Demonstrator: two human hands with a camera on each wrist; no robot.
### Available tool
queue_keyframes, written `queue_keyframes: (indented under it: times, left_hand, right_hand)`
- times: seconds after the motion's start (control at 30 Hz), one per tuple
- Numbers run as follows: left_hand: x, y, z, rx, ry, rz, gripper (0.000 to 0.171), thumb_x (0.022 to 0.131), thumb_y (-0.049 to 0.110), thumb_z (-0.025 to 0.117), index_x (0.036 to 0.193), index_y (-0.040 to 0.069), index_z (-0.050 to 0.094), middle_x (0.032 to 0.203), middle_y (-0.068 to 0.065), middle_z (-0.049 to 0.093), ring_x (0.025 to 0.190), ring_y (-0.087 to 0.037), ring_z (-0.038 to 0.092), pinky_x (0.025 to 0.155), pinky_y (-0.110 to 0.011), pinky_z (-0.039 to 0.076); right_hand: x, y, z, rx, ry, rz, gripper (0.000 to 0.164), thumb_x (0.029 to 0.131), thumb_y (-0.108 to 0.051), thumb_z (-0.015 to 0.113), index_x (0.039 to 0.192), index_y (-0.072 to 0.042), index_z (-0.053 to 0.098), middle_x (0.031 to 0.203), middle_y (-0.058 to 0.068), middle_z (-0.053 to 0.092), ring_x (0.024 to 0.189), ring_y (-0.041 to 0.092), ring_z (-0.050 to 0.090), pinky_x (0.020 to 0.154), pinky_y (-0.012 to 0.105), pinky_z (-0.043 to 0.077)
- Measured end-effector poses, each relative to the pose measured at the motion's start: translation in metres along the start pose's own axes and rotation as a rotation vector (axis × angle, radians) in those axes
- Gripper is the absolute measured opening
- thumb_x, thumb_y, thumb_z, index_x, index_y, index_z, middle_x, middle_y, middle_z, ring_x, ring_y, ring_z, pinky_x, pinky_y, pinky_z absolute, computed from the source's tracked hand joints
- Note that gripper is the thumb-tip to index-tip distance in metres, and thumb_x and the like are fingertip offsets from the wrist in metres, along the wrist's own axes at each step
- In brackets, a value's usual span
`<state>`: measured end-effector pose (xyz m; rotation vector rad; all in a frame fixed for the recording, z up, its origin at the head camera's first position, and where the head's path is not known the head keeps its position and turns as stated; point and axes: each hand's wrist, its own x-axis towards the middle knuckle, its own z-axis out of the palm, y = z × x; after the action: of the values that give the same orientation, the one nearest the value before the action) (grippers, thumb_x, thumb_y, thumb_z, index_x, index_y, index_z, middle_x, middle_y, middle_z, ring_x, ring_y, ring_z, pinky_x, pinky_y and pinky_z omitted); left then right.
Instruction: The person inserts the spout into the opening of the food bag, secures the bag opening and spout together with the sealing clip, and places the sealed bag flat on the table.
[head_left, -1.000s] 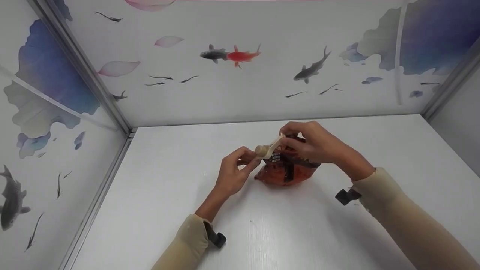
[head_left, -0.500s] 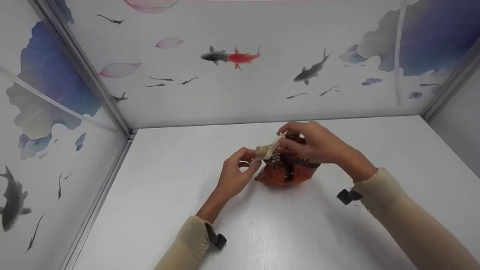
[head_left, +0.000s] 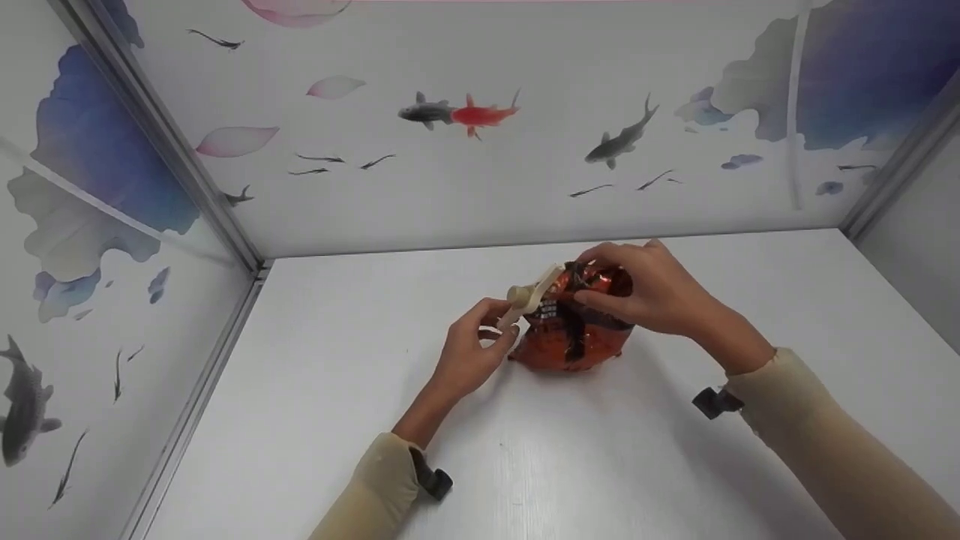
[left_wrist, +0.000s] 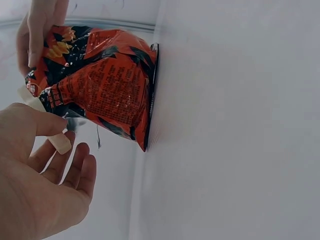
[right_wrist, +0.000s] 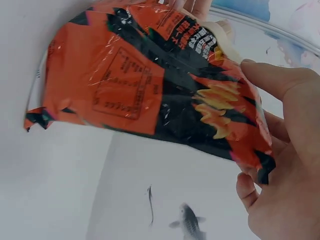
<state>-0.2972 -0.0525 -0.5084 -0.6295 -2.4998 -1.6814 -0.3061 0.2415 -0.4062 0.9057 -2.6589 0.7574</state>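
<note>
A red-and-black printed snack bag [head_left: 562,349] stands on the table. A cream bag clip [head_left: 534,300] with a round cap lies slantwise across its top left. My left hand [head_left: 472,349] holds the clip's lower end between thumb and fingers; in the left wrist view that end of the clip [left_wrist: 61,144] pokes out past the fingers. My right hand [head_left: 660,292] pinches the upper right of the bag, thumb in front and fingers behind. The right wrist view shows the bag's printed side [right_wrist: 125,75] and the thumb at its top edge.
The white tabletop [head_left: 510,465] runs up to a back wall [head_left: 525,202] printed with fish and petals. A similar printed panel [head_left: 150,300] stands at the left, joined by a metal frame post [head_left: 172,142]. Dark wrist cameras sit on both sleeves.
My right hand has come off the clip's upper end and shifted right onto the bag, baring more of the bag's top. The left hand stays at the clip's lower end.
</note>
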Motion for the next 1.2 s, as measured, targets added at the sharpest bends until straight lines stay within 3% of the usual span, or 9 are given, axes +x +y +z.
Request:
queue_keyframes:
  times: [0.13,0.2,0.3,0.43,0.57,0.83,1.03,1.2]
  left_hand:
    - [-0.001,-0.001,0.002,-0.006,-0.013,-0.023,0.034,0.104,0.023,0.072,0.137,0.018,0.065,0.131,0.0,0.072,0.122,-0.014,0.068,0.103,-0.037,0.061]
    - [-0.001,-0.003,0.003,-0.017,-0.017,-0.021,0.036,0.104,0.024,0.073,0.138,0.018,0.064,0.132,-0.004,0.072,0.124,-0.016,0.068,0.104,-0.038,0.061]
    - [0.0,-0.004,0.003,-0.033,-0.023,-0.016,0.038,0.104,0.024,0.073,0.14,0.018,0.063,0.133,-0.006,0.072,0.126,-0.018,0.067,0.105,-0.038,0.06]
    - [0.0,-0.005,0.004,-0.055,-0.029,-0.01,0.04,0.104,0.023,0.073,0.142,0.018,0.061,0.135,-0.007,0.071,0.128,-0.019,0.067,0.106,-0.038,0.06]
    - [0.001,-0.005,0.004,-0.07,-0.036,-0.012,0.041,0.104,0.023,0.073,0.142,0.017,0.06,0.138,-0.012,0.07,0.13,-0.023,0.067,0.107,-0.038,0.06]
    - [0.003,-0.006,0.006,-0.103,-0.036,-0.01,0.042,0.104,0.024,0.074,0.143,0.016,0.06,0.136,-0.013,0.071,0.129,-0.023,0.068,0.106,-0.039,0.061]
    - [0.005,-0.008,0.008,-0.108,-0.034,-0.016,0.039,0.104,0.023,0.073,0.14,0.015,0.059,0.139,-0.012,0.071,0.131,-0.023,0.069,0.107,-0.038,0.061]
    - [0.005,-0.007,0.011,-0.096,-0.024,-0.025,0.034,0.104,0.019,0.074,0.135,0.013,0.059,0.138,-0.006,0.074,0.13,-0.021,0.071,0.106,-0.034,0.061]
  right_hand:
    - [-0.009,0.01,0.0,0.057,0.06,0.05,0.046,0.096,-0.035,0.086,0.135,-0.017,0.07,0.113,-0.003,0.079,0.099,0.012,0.073,0.088,0.029,0.06]
    - [-0.014,0.016,0.0,0.065,0.089,0.073,0.052,0.094,-0.036,0.087,0.138,-0.016,0.069,0.12,0.0,0.077,0.106,0.016,0.071,0.097,0.036,0.053]
    - [-0.021,0.024,0.003,0.076,0.111,0.122,0.063,0.094,-0.039,0.086,0.148,-0.016,0.061,0.13,0.006,0.073,0.118,0.025,0.064,0.1,0.048,0.046]
    - [-0.03,0.036,0.009,0.141,0.099,0.211,0.08,0.096,-0.043,0.084,0.161,-0.019,0.044,0.143,0.011,0.067,0.131,0.031,0.06,0.104,0.055,0.05]
    - [-0.038,0.047,0.019,0.183,0.076,0.278,0.09,0.096,-0.044,0.083,0.167,-0.022,0.032,0.137,0.011,0.069,0.124,0.029,0.063,0.099,0.049,0.052]
    - [-0.054,0.051,0.039,0.236,0.009,0.327,0.059,0.102,-0.043,0.077,0.147,-0.013,0.054,0.126,0.004,0.075,0.113,0.021,0.066,0.096,0.048,0.057]
    - [-0.06,0.051,0.047,0.267,0.004,0.321,0.046,0.105,-0.04,0.073,0.141,-0.013,0.066,0.125,0.002,0.078,0.112,0.02,0.07,0.09,0.033,0.061]
    - [-0.065,0.051,0.053,0.281,0.02,0.324,0.04,0.106,-0.039,0.072,0.136,-0.013,0.071,0.122,0.0,0.08,0.111,0.019,0.072,0.088,0.029,0.061]
